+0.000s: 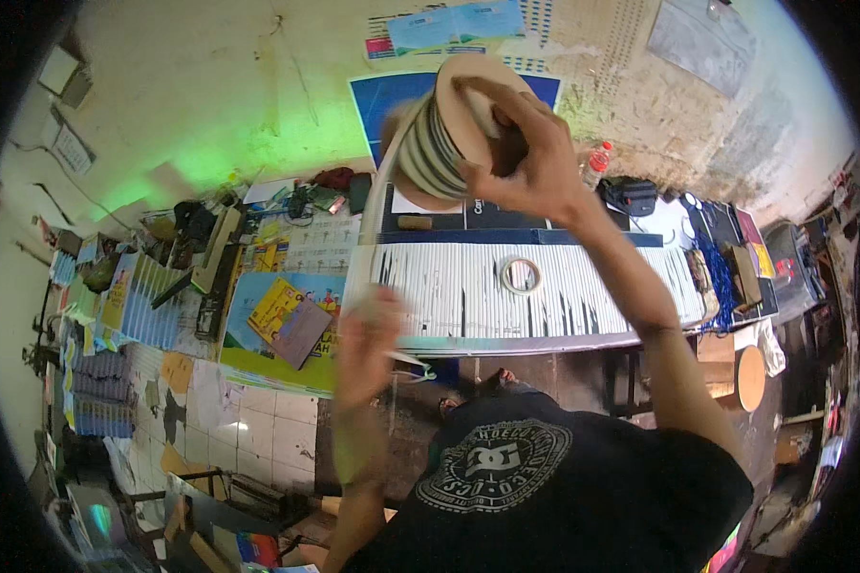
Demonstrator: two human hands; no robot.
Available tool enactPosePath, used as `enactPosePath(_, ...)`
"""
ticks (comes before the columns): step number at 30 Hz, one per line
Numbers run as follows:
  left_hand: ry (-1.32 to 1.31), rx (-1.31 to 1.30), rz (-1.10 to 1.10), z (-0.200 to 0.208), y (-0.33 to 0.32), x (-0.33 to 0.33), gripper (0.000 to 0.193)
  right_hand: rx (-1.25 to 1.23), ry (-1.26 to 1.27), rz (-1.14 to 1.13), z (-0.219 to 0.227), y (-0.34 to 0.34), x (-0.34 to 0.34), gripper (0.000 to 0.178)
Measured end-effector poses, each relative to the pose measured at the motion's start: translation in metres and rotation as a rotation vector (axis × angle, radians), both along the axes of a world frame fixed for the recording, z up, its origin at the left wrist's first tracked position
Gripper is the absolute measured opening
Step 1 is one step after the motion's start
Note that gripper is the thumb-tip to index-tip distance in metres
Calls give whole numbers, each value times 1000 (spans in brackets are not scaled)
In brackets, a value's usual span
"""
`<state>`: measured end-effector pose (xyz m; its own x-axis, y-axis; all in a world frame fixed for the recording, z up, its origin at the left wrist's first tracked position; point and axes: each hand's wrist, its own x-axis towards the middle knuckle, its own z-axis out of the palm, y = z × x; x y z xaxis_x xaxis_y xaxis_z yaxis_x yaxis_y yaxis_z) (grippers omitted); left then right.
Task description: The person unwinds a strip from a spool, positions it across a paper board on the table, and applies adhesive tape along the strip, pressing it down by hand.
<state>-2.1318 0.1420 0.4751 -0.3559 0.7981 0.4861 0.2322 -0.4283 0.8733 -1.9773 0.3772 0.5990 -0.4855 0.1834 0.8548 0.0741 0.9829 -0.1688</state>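
Raised over the table, my right hand (535, 158) grips a spool (473, 115) by its pale round flange, fingers in the centre hole. Light and dark bands of wound ribbon show between the flanges. From the spool a pale strip (379, 205) runs down toward my left hand (368, 339), which is smeared by motion and seems closed on it. A thin white looped piece, perhaps scissors handles (419, 366), sticks out beside that hand. Under both hands lies a row of narrow white strips (583, 296) with dark gaps. A tape roll (521, 276) rests on them.
A small brown block (415, 222) lies behind the strips. Yellow and purple booklets (291, 320) are at the left. A red-capped bottle (597, 162) and a black bag (629, 196) stand by the wall. Blue cords (712, 258) hang at the right, near a round stool (750, 378).
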Motion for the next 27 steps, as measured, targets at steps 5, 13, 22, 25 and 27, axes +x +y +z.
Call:
enactPosePath(5,15,-218,532,-7,-40,-118,25,-659,-565,257,-5,3,16,74)
enactPosePath(13,-295,-420,427,-77,-149,-132,23,-936,551,494,-7,19,11,54)
enactPosePath(22,328,-387,915,-62,-349,-105,54,-50,-296,-461,-100,186,39,78)
enactPosePath(25,692,-533,943,-46,-376,-64,60,-247,-509,-602,-170,224,29,85)
enactPosePath(27,394,-427,961,-46,-394,-54,49,-334,-643,-586,-215,256,32,88)
